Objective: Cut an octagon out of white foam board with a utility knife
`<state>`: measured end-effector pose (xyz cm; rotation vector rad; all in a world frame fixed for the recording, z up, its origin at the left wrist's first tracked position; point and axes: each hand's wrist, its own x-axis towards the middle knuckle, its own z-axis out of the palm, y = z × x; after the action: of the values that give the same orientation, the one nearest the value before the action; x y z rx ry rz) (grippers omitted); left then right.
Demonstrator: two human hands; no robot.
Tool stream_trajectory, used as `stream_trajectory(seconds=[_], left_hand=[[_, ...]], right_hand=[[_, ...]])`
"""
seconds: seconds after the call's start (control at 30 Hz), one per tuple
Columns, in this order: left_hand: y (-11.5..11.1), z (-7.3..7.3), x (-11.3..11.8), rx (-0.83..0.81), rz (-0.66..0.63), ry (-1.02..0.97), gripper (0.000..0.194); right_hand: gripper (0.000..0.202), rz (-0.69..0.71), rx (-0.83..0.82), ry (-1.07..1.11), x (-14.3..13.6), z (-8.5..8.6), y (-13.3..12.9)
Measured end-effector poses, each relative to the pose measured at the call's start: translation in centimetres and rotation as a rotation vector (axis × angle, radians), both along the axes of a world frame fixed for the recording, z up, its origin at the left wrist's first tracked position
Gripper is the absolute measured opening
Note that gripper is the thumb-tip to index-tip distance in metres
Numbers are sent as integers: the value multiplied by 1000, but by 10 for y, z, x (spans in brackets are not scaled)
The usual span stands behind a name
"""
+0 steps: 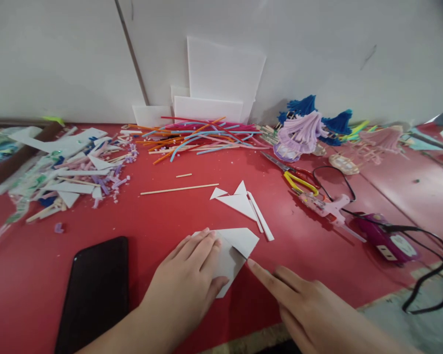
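Note:
A white sheet piece (223,258), possibly foam board or stiff card, lies on the red table near its front edge. My left hand (190,270) presses down on it, palm down, fingers laid flat. At the sheet's right corner, the index fingertip of my right hand (295,297) points at a thin dark line across the sheet. The other right fingers curl underneath, and whatever they hold is hidden. Just beyond lie white triangular offcuts (239,204) and narrow white strips (260,216). A thin wooden stick (179,189) and a shorter one (183,175) rest farther back.
A black phone (96,295) lies at left, below a scrap heap (77,172). Coloured pipe cleaners (206,135) lie by the wall. On the right are small umbrella-like crafts (300,135), pliers (300,182), a pink glue gun (328,209) and a purple power strip (387,238) with black cable.

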<state>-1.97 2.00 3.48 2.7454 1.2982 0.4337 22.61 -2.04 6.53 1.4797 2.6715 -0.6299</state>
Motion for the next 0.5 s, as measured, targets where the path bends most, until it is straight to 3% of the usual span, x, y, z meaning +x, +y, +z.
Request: stream_trajectory(seconds=[0.23, 0.5], left_hand=[[3, 2, -3, 28, -48, 65, 41], [1, 6, 0, 14, -29, 100, 44]], right_hand=[[84, -33, 45, 25, 7, -13, -13], [88, -33, 32, 40, 18, -16, -22]])
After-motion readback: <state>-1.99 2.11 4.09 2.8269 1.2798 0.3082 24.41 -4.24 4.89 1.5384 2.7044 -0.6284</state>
